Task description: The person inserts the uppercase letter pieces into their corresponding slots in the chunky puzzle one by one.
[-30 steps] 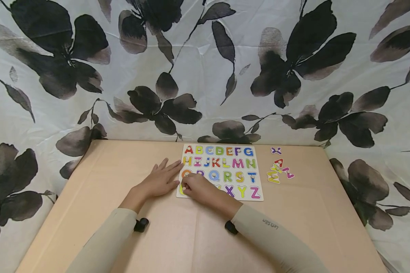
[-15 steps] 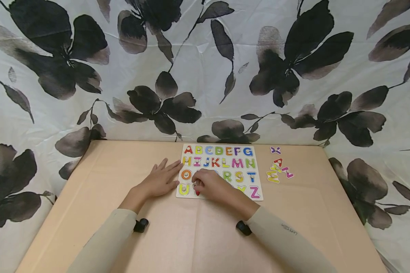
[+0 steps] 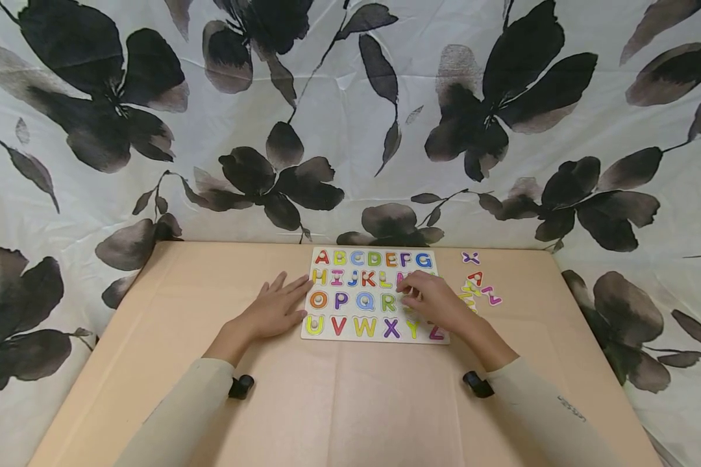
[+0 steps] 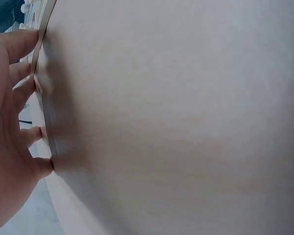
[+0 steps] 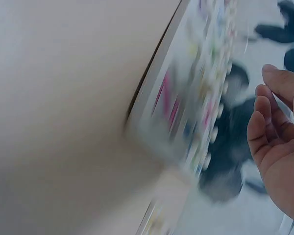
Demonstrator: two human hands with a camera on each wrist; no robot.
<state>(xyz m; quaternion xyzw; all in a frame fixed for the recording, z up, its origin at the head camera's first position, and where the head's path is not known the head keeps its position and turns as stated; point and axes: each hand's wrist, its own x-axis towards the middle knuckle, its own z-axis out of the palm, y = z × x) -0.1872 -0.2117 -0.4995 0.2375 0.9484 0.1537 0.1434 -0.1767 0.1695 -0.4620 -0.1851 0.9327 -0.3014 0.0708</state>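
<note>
A white alphabet puzzle board (image 3: 375, 339) with coloured letters lies on the tan table (image 3: 339, 402). My left hand (image 3: 274, 308) lies flat on the table, its straight fingertips against the board's left edge (image 4: 41, 29); the left hand (image 4: 10, 147) holds nothing. My right hand (image 3: 435, 299) hovers over the board's right part, covering the letters near M, N, S and T. In the blurred right wrist view the right hand (image 5: 279, 142) has loosely bent fingers with nothing in them, and the board (image 5: 186, 112) is beside it.
Loose letters lie right of the board: a purple X (image 3: 470, 257), a red A (image 3: 476, 277), a yellow E (image 3: 466, 302) and a pink piece (image 3: 493, 298). A flowered cloth (image 3: 350, 130) hangs behind and around the table.
My right hand has moved from the board's lower left corner across to its right side, uncovering U, V and W. The left hand has stayed put.
</note>
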